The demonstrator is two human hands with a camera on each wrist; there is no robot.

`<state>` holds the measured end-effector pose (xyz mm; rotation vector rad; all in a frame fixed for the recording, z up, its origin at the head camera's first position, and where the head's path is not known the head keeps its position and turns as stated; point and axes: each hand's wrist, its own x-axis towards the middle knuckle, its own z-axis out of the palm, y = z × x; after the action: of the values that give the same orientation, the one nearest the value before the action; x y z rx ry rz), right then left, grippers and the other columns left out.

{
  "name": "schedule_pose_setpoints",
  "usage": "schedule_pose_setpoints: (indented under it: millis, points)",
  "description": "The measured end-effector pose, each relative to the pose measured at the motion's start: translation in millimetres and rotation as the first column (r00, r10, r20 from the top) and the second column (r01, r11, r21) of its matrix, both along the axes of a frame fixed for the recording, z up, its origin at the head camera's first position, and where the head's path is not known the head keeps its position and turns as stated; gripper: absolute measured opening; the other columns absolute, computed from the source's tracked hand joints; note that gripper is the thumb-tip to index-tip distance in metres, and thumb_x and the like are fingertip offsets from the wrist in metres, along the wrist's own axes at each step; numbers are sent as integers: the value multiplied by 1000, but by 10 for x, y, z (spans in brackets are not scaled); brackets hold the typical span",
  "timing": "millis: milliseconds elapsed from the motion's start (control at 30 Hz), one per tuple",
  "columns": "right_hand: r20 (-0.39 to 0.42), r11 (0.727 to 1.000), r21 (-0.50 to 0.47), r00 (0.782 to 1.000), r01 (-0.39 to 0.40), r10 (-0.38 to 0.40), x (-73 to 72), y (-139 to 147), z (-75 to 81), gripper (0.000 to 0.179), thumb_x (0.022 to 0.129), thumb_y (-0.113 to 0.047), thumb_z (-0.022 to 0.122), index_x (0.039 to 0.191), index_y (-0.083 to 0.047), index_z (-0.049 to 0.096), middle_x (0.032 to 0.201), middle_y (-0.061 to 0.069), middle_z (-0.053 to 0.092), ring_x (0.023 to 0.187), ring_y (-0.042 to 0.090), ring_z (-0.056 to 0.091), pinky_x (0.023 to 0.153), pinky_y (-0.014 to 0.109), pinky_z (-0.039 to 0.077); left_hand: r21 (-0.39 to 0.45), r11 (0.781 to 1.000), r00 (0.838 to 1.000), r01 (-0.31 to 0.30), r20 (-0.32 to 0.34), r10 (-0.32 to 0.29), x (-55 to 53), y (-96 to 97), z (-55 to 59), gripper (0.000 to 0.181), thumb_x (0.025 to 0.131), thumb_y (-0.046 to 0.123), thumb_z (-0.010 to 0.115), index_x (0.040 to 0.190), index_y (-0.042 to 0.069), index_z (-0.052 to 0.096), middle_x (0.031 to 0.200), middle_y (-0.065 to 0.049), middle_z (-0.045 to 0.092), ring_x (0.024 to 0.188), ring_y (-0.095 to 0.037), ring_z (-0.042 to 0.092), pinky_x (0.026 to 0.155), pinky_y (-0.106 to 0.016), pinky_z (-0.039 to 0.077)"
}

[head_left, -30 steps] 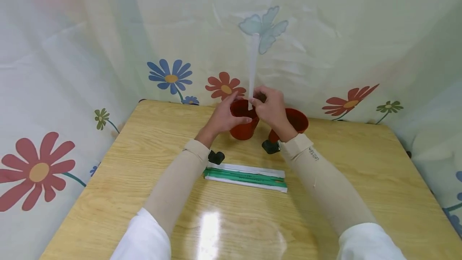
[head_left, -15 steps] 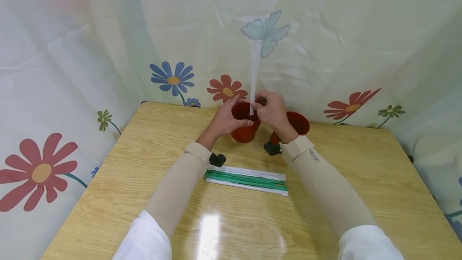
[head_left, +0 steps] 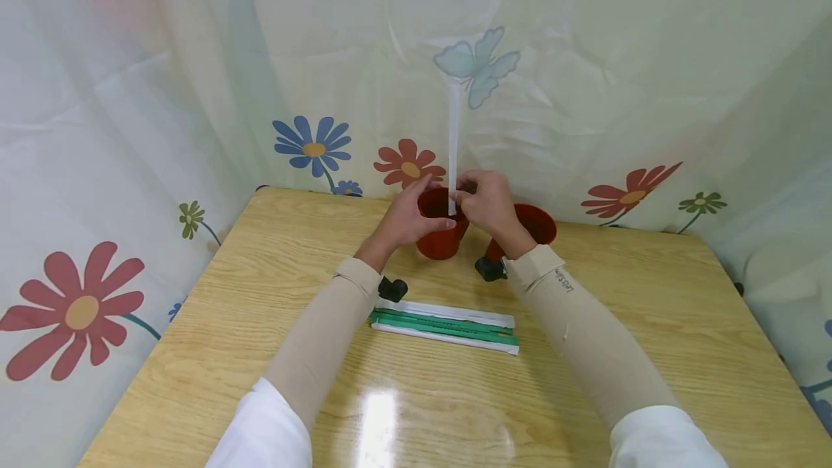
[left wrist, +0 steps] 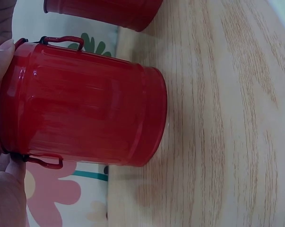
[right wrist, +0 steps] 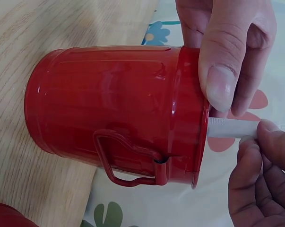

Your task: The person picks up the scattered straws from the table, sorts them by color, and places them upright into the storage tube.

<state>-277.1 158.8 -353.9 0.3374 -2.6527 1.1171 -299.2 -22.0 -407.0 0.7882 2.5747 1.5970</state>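
Note:
A small red metal pail (head_left: 439, 244) with wire side handles stands upright near the back of the table. My left hand (head_left: 404, 217) grips its rim, thumb on the near side and fingers round the far side; the left wrist view shows the pail's (left wrist: 90, 104) ribbed side. My right hand (head_left: 487, 202) pinches a long, thin white paper packet (head_left: 453, 139) between thumb and fingers. The packet stands nearly upright, its lower end at the pail's mouth. In the right wrist view, the packet's crimped end (right wrist: 220, 126) reaches the rim. What lies deep in the pail is hidden.
A second red pail (head_left: 544, 226) stands just to the right, partly behind my right wrist. Several long white and green packets (head_left: 445, 322) lie side by side on the wooden table (head_left: 429, 403), between my forearms. A flower-printed cloth (head_left: 585, 92) hangs behind the table.
My right hand has lowered the white packet slightly, so its lower end sits further into the pail's mouth. My left hand keeps its hold on the rim. The head view has shifted a little.

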Motion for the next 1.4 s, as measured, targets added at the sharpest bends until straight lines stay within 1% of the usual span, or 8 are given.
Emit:
schedule_pose_setpoints:
  millis: [367, 500, 633, 800, 967, 1067, 1233, 1400]
  points:
    - [71, 1000, 23, 997, 14, -16, -13, -12, 27, 15, 98, -10, 70, 99, 3, 78, 94, 20, 77, 79, 29, 64, 61, 26, 53, -3, 1000, 1000, -10, 5, 10, -5, 8, 12, 80, 85, 29, 87, 152, 14, 46, 146, -5, 59, 132, -25, 56, 109, -47, 55]
    - [99, 999, 36, 994, 33, -36, 20, 12, 49, 18, 99, -13, 69, 104, 2, 79, 101, 20, 77, 86, 30, 66, 67, 32, 56, 15, 1000, 1000, -2, -2, 2, -1, 11, 17, 81, 86, 27, 87, 154, 17, 45, 147, -8, 59, 133, -26, 57, 110, -48, 54]
    - [81, 998, 55, 996, 29, -33, 81, 47, 61, 18, 99, -13, 70, 105, 1, 79, 103, 20, 78, 89, 32, 67, 73, 38, 58, 31, 999, 1000, 6, -11, -5, -5, 16, 22, 84, 86, 26, 87, 156, 17, 43, 147, -14, 58, 133, -29, 57, 111, -51, 53]
    - [59, 998, 59, 998, -27, 24, 219, 96, 30, 15, 98, -11, 71, 103, 1, 79, 100, 19, 78, 87, 31, 65, 71, 35, 56, 28, 1000, 1000, 2, 7, -3, -7, 6, 23, 85, 86, 25, 87, 157, 16, 42, 149, -14, 57, 136, -33, 55, 111, -55, 52]
    - [33, 991, 91, 995, -98, 95, 427, 126, -15, 12, 96, -11, 75, 101, -2, 80, 98, 15, 79, 86, 28, 65, 71, 34, 55, 3, 1000, 1000, -12, 2, 12, 0, -23, 30, 88, 85, 28, 88, 159, 19, 40, 151, -9, 57, 138, -30, 54, 109, -54, 54]
    - [13, 985, 109, 991, -136, 135, 567, 153, -45, 12, 93, -9, 77, 103, -2, 81, 98, 13, 80, 84, 26, 67, 74, 33, 57, 23, 1000, 1000, -1, -13, 1, 0, -32, 27, 89, 84, 25, 88, 159, 19, 40, 151, -9, 57, 138, -32, 54, 108, -56, 54]
    - [-14, 978, 90, 981, -190, 192, 765, 239, -121, 11, 88, -5, 81, 99, -4, 81, 93, 10, 80, 79, 20, 70, 72, 26, 59, 28, 1000, 1000, 3, -19, -3, 2, -14, -6, 89, 84, 24, 88, 158, 19, 41, 150, -10, 58, 136, -31, 55, 106, -57, 55]
    - [-13, 977, 32, 977, -212, 213, 906, 329, -165, 11, 87, -2, 82, 98, -3, 81, 91, 10, 80, 76, 16, 71, 70, 18, 58, 5, 1000, 1000, -7, 2, 7, 5, -15, 15, 89, 84, 28, 89, 159, 20, 41, 151, -9, 57, 136, -30, 55, 108, -55, 55]
